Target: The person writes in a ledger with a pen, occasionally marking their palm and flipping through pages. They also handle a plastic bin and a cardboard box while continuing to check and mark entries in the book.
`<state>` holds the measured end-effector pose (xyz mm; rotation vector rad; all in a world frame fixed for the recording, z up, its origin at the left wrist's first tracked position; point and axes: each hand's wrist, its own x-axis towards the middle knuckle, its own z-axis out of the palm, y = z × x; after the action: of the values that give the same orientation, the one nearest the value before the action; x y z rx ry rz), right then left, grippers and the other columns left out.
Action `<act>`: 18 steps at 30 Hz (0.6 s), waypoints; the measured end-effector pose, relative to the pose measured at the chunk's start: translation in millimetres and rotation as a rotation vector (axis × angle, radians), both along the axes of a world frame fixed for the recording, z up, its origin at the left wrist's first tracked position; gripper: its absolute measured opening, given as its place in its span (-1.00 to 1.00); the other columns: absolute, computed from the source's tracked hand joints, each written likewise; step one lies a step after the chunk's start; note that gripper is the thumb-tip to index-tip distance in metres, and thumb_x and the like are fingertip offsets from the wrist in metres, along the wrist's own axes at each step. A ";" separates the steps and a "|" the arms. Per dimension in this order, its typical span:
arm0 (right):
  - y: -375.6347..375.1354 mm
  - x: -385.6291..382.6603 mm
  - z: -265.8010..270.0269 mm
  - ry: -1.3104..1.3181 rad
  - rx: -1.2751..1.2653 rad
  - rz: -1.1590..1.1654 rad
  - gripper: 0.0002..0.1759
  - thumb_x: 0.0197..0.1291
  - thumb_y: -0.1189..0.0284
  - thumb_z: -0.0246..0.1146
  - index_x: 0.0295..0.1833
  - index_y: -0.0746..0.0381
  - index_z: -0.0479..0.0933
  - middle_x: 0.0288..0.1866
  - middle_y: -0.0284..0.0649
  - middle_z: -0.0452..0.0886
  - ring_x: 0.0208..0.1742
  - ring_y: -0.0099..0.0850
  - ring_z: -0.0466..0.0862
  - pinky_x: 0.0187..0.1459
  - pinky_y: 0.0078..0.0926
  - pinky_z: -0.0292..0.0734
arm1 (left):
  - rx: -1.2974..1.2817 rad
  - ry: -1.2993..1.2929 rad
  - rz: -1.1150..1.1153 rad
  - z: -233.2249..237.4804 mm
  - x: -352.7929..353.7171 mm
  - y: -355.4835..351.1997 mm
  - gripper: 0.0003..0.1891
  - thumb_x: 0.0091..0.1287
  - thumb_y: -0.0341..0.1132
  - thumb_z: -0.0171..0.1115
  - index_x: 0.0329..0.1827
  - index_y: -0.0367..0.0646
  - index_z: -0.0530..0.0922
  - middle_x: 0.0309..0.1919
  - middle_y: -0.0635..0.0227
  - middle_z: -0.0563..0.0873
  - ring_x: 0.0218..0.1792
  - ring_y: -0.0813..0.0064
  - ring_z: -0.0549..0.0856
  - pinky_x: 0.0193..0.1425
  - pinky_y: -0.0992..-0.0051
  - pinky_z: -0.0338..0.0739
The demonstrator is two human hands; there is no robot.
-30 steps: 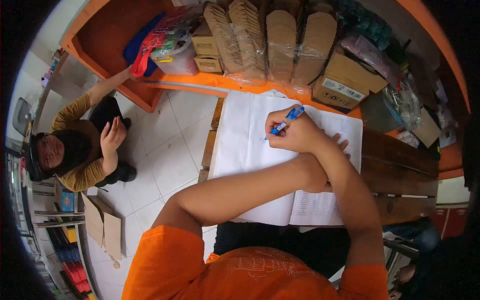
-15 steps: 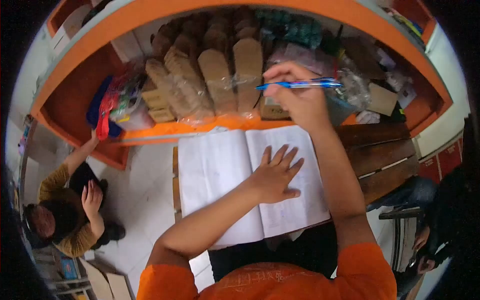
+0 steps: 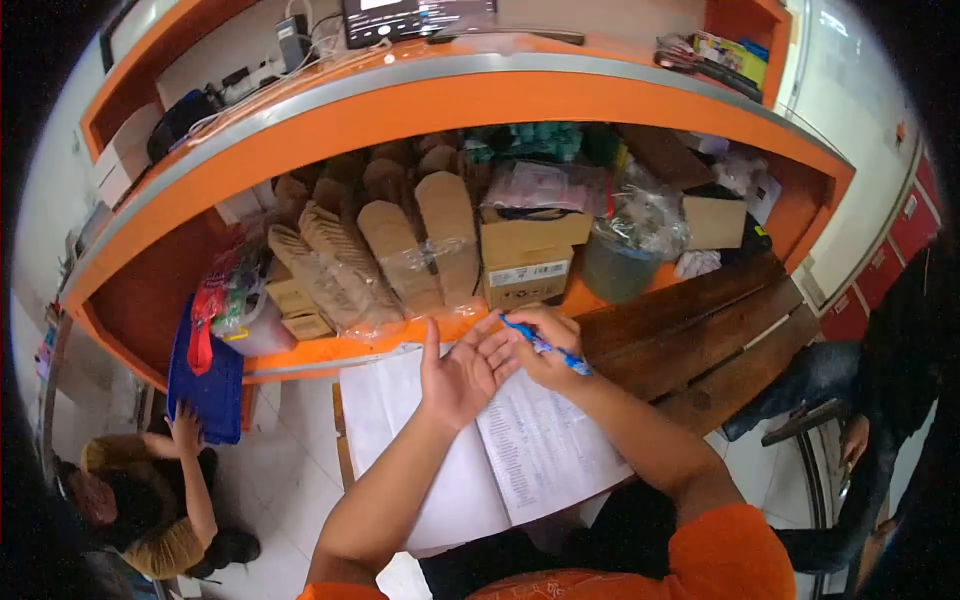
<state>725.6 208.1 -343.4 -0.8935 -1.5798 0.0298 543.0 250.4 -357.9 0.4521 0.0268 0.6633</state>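
The right hand (image 3: 545,345) keeps its grip closed around a blue pen (image 3: 548,350) — tip toward the left hand (image 3: 462,380), which is palm up with its grip wide, fingers spread and nothing held. Both hands are above an open book (image 3: 510,460) on the slatted wooden tabletop (image 3: 690,345) — its right page carries printed rows. A cardboard box (image 3: 530,260) sits on the shelf beyond.

monitor (image 3: 420,15) cut off at top edge; printed text on open book (image 3: 545,440) too small to read.
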 end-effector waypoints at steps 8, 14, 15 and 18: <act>-7.5 -20.0 2.1 -0.147 0.052 0.100 -0.71 0.14 0.66 0.42 0.01 0.36 0.64 -0.02 0.01 0.79 0.03 -0.07 0.82 0.07 -0.20 0.74 | -0.045 0.038 0.003 17.4 -1.6 -9.9 0.04 0.40 0.65 -0.22 0.46 -0.18 0.47 0.31 0.09 0.68 0.35 0.19 0.64 0.54 0.17 0.41; -1.4 -11.7 3.1 -0.135 0.070 0.082 -0.63 0.12 0.60 0.49 0.07 0.30 0.67 0.05 -0.06 0.76 0.00 -0.16 0.81 0.05 -0.27 0.74 | 0.011 -0.002 -0.082 -2.2 -2.6 0.0 0.06 0.41 0.65 -0.23 0.50 -0.21 0.45 0.35 0.11 0.67 0.34 0.17 0.65 0.54 0.17 0.41; -3.4 -5.8 11.8 -0.125 0.052 0.072 -0.64 0.12 0.60 0.48 0.07 0.31 0.66 0.00 -0.03 0.76 -0.02 -0.14 0.81 0.02 -0.26 0.73 | -0.015 0.052 -0.050 -1.8 -0.6 -0.9 0.04 0.43 0.63 -0.24 0.49 -0.21 0.45 0.35 0.11 0.67 0.34 0.18 0.66 0.53 0.17 0.43; -2.8 12.9 17.0 -0.009 0.034 -0.048 -0.73 0.17 0.60 0.44 0.00 0.31 0.66 -0.14 -0.04 0.77 -0.12 -0.19 0.80 -0.08 -0.31 0.70 | 0.115 0.236 -0.034 -2.8 4.0 1.8 0.01 0.46 0.61 -0.27 0.48 -0.18 0.45 0.37 0.11 0.66 0.34 0.21 0.66 0.49 0.15 0.47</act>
<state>738.5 205.3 -326.3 -0.9051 -1.5628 -0.0353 547.0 252.1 -360.8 0.6383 0.2046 0.5770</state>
